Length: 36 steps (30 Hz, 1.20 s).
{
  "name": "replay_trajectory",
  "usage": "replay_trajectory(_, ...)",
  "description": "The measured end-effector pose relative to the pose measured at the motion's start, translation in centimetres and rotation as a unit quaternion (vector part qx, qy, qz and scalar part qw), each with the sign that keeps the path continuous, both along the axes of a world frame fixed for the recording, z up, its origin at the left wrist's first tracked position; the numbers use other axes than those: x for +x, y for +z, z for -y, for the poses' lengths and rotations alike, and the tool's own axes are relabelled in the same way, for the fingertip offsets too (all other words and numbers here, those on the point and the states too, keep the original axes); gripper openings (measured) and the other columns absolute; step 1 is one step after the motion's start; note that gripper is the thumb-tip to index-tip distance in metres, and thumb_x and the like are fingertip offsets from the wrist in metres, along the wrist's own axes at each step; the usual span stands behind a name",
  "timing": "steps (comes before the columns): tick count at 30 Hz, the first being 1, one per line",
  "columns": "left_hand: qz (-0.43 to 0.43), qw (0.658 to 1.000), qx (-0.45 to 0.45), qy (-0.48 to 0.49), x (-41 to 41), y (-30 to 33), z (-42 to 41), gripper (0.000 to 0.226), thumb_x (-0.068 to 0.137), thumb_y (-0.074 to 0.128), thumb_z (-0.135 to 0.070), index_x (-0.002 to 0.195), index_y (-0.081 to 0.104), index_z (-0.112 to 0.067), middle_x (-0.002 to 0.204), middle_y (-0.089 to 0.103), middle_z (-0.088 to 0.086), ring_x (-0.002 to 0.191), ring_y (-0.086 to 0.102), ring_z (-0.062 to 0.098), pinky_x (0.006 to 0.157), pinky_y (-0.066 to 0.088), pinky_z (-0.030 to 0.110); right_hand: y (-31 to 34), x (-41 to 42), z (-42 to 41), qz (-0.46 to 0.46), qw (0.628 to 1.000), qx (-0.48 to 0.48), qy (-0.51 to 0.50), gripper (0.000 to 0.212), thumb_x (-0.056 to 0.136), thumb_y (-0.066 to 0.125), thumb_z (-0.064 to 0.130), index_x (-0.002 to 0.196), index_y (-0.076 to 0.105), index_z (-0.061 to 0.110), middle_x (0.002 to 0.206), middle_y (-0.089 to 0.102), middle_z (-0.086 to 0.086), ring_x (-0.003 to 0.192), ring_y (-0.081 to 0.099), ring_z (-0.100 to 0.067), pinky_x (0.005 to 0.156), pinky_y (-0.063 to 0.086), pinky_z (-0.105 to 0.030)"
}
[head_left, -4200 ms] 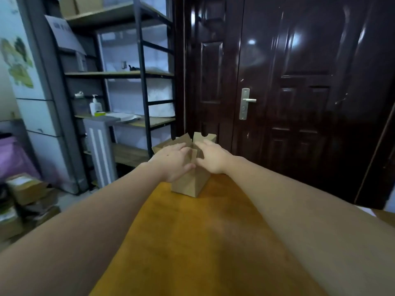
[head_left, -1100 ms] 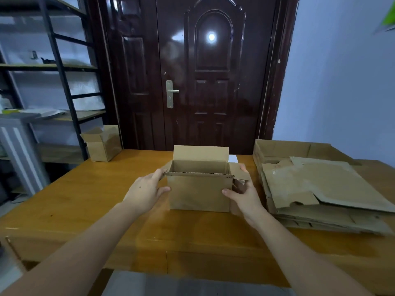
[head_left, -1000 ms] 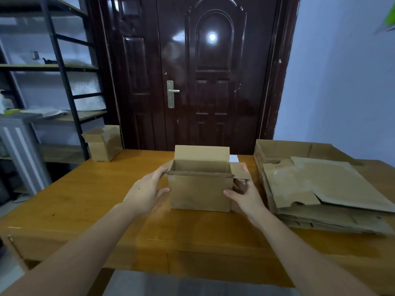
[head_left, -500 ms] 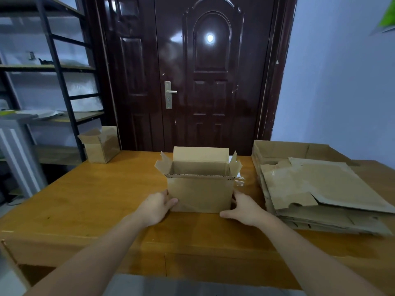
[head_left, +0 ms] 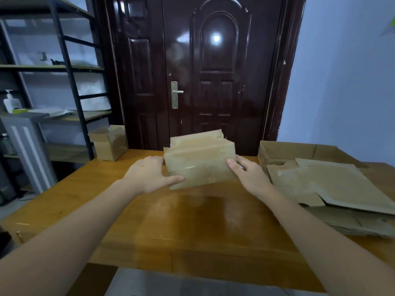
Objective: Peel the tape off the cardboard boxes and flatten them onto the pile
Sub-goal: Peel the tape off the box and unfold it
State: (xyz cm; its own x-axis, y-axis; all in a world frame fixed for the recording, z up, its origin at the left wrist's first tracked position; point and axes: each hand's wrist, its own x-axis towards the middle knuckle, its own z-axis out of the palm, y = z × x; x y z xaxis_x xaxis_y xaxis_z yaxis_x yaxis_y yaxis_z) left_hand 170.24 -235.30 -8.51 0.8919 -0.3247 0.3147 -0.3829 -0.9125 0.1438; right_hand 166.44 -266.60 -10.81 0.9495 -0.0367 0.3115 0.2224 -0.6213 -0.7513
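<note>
Holding a cardboard box (head_left: pixel 199 160) between both hands, the person keeps it tipped over above the far middle of the wooden table (head_left: pixel 192 221), with its taped underside turned toward the camera. Strips of clear tape (head_left: pixel 192 153) run across that brown face, and the picture is slightly blurred there. The left hand (head_left: pixel 149 177) grips the box's left end: the thumb lies stretched along the lower front edge, while the other fingers curl round the side and are mostly hidden behind the cardboard. The right hand (head_left: pixel 249 175) holds the right end, its fingers close together and lightly bent, the fingertips (head_left: pixel 232 163) pressing on the front face near the corner. Whether the box's lower edge touches the tabletop cannot be told.

Just to the right of the box, on the same table, lies the pile of flattened cardboard (head_left: pixel 333 189), several sheets stacked unevenly, with an open box tray (head_left: pixel 286 149) at its far end. A second small cardboard box (head_left: pixel 109 143) stands upright with its flaps open at the table's far left corner, well apart from the hands. Behind the table is a dark glossy door (head_left: pixel 213 82) with a metal handle (head_left: pixel 176 94). A black metal shelving rack (head_left: pixel 70 67) stands to the left, with a pump bottle (head_left: pixel 9 102) beside it.
</note>
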Motion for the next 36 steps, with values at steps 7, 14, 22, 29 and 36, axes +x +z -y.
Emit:
replay_trajectory(7,0.042,0.997,-0.060,0.005,-0.6,1.4,-0.2,0.091,0.083,0.017,-0.094,0.096,0.065,-0.018,0.079,0.065,-0.001,0.072,0.061,0.017,0.063,0.050,0.035,2.8,-1.0,-0.4,-0.002,0.999,0.039,-0.031,0.033,0.103,0.046,0.051,0.101,0.070,0.028,0.072,0.064,0.031,0.075,0.059,0.012,0.065,0.042,-0.006)
replay_trajectory(14,-0.061,0.996,-0.046,0.042,0.1,1.0,0.7,0.088,0.099,0.010,-0.073,0.081,0.073,-0.014,0.083,0.074,0.005,0.076,0.066,0.022,0.081,0.056,0.043,1.9,-0.2,-0.9,-0.097,0.994,0.043,-0.035,0.072,0.090,0.033,0.083,0.114,0.069,0.026,0.118,0.065,0.005,0.111,0.060,-0.016,0.101,0.047,-0.035)
replay_trajectory(22,-0.129,0.990,0.011,0.058,0.4,-2.2,1.4,0.086,0.102,0.008,-0.067,0.080,0.073,-0.014,0.087,0.072,0.006,0.080,0.064,0.021,0.086,0.054,0.042,-2.7,0.7,-1.3,-0.209,0.973,0.077,-0.055,0.098,0.082,0.034,0.090,0.148,0.048,0.019,0.150,0.050,-0.002,0.127,0.055,-0.027,0.112,0.042,-0.049)
replay_trajectory(29,-0.036,0.995,-0.063,0.066,0.9,-3.6,1.0,0.067,0.097,0.032,-0.074,0.139,0.043,-0.023,0.140,0.047,0.000,0.120,0.053,0.023,0.099,0.049,0.044,-3.8,1.8,-1.4,-0.174,0.982,0.049,-0.054,0.102,0.077,0.027,0.095,0.153,0.040,0.028,0.154,0.046,-0.001,0.138,0.046,-0.027,0.114,0.041,-0.052)
replay_trajectory(36,-0.027,0.987,-0.049,-0.151,-2.5,-3.5,1.3,0.066,0.098,0.035,-0.071,0.150,0.048,-0.033,0.160,0.038,-0.014,0.149,0.027,0.004,0.120,0.023,0.028,-3.1,3.1,-1.4,0.007,0.995,-0.014,-0.103,0.032,0.102,0.053,0.045,0.125,0.062,0.025,0.124,0.061,-0.004,0.103,0.059,-0.015,0.086,0.045,-0.031)
